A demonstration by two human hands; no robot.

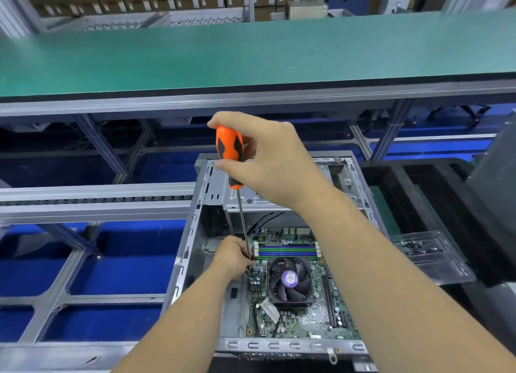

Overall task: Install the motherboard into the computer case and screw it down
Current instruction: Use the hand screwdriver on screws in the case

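Observation:
An open grey computer case [192, 233] lies flat in front of me with the green motherboard [315, 314] inside it, a black CPU fan [290, 280] at the board's middle. My right hand [268, 160] grips the orange-and-black handle of a long screwdriver [229, 149] held nearly upright. The thin shaft runs down to the board's upper left corner beside the memory slots [287, 251]. My left hand [231, 257] pinches the lower end of the shaft at the tip. The screw itself is hidden by my fingers.
A clear plastic tray [427, 252] with small dark parts sits right of the case, with black trays [413, 188] behind it. A green-topped shelf [251, 54] runs overhead across the back. Aluminium conveyor rails [95, 202] and frame over blue floor lie to the left.

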